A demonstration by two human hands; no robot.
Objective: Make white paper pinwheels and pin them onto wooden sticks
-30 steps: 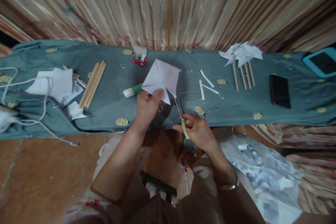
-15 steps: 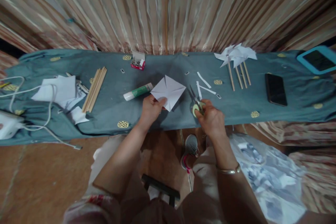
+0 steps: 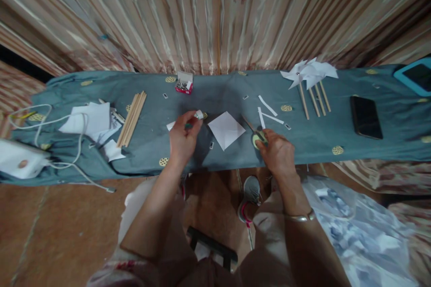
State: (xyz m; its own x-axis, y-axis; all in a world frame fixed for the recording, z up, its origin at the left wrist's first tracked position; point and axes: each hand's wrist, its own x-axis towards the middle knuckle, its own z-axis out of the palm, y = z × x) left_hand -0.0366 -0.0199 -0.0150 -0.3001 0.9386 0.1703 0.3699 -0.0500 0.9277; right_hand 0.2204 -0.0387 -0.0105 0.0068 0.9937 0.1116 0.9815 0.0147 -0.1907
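My left hand [image 3: 182, 136] is closed around a glue stick [image 3: 199, 115]; its two ends stick out past my fingers and its middle is covered. A white paper square [image 3: 226, 131] with cuts running in from its corners lies flat on the cloth, between my two hands. My right hand [image 3: 279, 150] grips a pair of scissors [image 3: 256, 139] by the pale green handles, blades pointing away to the upper left, close to the square's right corner. Thin paper strips [image 3: 272, 115] lie just beyond the scissors.
Paper pinwheels [image 3: 310, 74] on sticks and a black phone [image 3: 366, 116] lie to the right. A small red box [image 3: 184, 85] of pins stands at the back. Wooden sticks [image 3: 133, 119], paper sheets [image 3: 89, 119] and a white cable [image 3: 81, 139] are on the left.
My left hand has let go of the paper square, which now lies on the cloth, and has moved left onto the glue stick. My right hand still holds the scissors. The view has shifted slightly.
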